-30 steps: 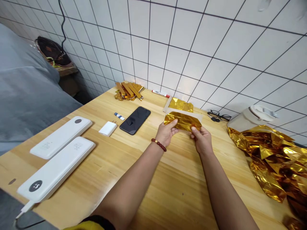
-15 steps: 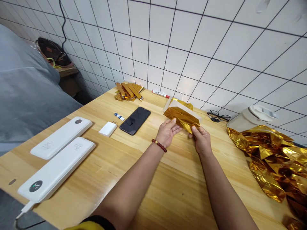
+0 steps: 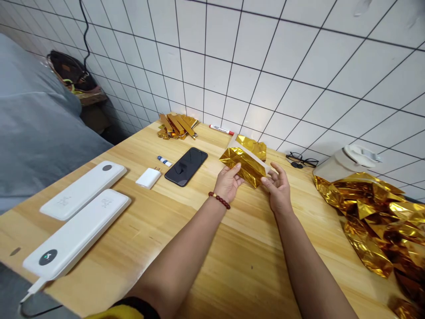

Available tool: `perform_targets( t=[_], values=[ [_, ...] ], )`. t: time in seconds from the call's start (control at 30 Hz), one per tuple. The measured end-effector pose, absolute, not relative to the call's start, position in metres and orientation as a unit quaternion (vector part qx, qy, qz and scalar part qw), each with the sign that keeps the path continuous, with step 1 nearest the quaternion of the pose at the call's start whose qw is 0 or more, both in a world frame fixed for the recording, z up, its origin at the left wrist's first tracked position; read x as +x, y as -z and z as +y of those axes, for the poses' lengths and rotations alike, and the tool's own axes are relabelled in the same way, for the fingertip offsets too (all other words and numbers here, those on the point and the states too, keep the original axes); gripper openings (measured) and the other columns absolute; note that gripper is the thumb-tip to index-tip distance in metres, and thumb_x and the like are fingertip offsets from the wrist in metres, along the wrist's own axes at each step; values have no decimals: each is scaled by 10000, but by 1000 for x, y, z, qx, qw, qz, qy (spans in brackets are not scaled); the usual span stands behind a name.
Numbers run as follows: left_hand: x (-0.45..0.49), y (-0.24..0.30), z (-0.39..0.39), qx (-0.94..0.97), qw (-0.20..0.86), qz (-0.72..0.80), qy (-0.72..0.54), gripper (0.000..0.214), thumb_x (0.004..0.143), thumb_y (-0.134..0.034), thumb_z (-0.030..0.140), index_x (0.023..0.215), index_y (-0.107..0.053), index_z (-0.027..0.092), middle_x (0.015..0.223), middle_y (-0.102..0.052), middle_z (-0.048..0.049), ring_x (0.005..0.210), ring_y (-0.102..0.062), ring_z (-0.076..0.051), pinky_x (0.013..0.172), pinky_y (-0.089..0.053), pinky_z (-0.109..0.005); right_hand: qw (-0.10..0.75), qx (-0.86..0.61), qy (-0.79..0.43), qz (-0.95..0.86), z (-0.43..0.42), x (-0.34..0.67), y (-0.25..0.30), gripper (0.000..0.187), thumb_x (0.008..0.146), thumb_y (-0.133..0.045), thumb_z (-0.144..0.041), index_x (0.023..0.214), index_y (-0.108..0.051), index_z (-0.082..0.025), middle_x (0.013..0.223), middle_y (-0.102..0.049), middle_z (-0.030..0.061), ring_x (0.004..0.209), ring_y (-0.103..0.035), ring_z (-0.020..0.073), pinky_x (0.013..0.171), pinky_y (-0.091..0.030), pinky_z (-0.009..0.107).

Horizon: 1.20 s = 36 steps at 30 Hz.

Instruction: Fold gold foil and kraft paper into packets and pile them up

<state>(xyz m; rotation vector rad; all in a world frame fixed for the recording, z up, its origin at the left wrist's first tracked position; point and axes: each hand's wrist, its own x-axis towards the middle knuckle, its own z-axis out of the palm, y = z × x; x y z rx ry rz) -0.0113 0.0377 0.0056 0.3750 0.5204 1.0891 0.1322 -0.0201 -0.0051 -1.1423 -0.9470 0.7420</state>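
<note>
A folded sheet of gold foil paper [image 3: 244, 164] with a pale backing strip along its far side is held above the wooden table. My left hand [image 3: 229, 181], with a dark red bead bracelet on its wrist, pinches the sheet's near left part, thumb on top. At the right end of the sheet is my right hand [image 3: 279, 188]. Its thumb rests on the foil edge and its index finger is raised, with the other fingers partly hidden around the end. Another piece of gold foil [image 3: 254, 145] shows just behind the sheet.
Two white power banks [image 3: 78, 232], a white charger [image 3: 148, 177], a black phone [image 3: 186, 166] and a small blue-and-white tube [image 3: 164, 161] lie left. Folded gold strips [image 3: 177, 126], a marker [image 3: 221, 130] and glasses [image 3: 302, 160] line the wall. Crumpled gold foil [image 3: 372, 221] and a lidded container [image 3: 343, 165] stand right.
The foil paper has tipped and shifted slightly left, showing more of its shiny face. My right hand's fingers have spread and the index finger has lifted.
</note>
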Motion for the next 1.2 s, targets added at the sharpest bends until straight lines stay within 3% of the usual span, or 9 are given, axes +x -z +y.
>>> perform_targets(
  t=[0.13,0.23,0.43,0.57,0.67,0.83,0.93,1.03,1.2],
  values=[
    [-12,-3,42,150,806,245,-517,247,672,-768,158,872,-626,186,885,-713,-21,900,-669,-161,915,-498,-353,676,-503,-317,-436,-20,134,6,473,596,-825,-329,985,-562,-269,1270,-578,44,864,-638,154,850,-527,354],
    [-12,-2,43,151,806,237,-521,250,671,-743,109,872,-624,198,896,-716,-16,925,-666,-158,920,-497,-343,677,-496,-321,-439,-19,135,7,540,585,-834,-328,1045,-556,-281,1314,-559,49,875,-641,154,854,-528,345],
    [-9,-3,39,185,808,224,-513,300,615,-764,100,875,-633,169,894,-712,-38,886,-667,-172,912,-489,-366,658,-502,-387,-407,-16,135,10,742,561,-851,-317,1224,-523,-271,953,-712,28,833,-672,181,817,-541,357],
    [-11,-2,43,273,704,287,-589,340,576,-792,135,886,-657,166,874,-696,-27,821,-650,-156,864,-490,-322,669,-495,-389,-396,-17,137,12,684,575,-833,-304,1192,-544,-247,890,-729,15,822,-678,187,806,-538,362],
    [-22,3,48,331,601,361,-632,518,562,-768,70,1045,-647,217,816,-665,11,854,-644,-144,882,-467,-280,675,-486,-378,-407,-19,138,15,709,572,-817,-285,1217,-524,-256,876,-723,1,808,-678,178,775,-535,337],
    [-36,11,48,502,487,439,-564,460,564,-728,18,971,-695,229,908,-672,-22,984,-619,-185,970,-422,-282,668,-532,-319,-411,-13,138,20,562,576,-763,-289,1105,-594,-202,814,-672,-12,734,-635,137,726,-517,287],
    [-41,7,46,607,444,471,-460,458,578,-710,13,984,-685,224,972,-683,-37,1004,-613,-206,979,-427,-317,600,-587,-313,-445,-18,141,17,515,564,-750,-329,1039,-629,-173,736,-618,-32,635,-574,120,674,-509,291],
    [-51,2,40,681,419,496,-340,518,614,-724,72,1108,-633,199,1007,-681,-49,976,-622,-206,932,-466,-327,545,-639,-284,-463,-42,149,19,576,590,-733,-372,1116,-611,-172,862,-643,14,728,-607,156,748,-527,347],
    [-71,11,14,800,298,401,-332,541,676,-691,121,1202,-581,177,1183,-604,-94,1096,-570,-211,1008,-436,-337,458,-693,-88,-549,-97,158,33,541,684,-676,-436,1146,-616,-160,1184,-595,132,1066,-580,253,1012,-432,458]
  ],
)
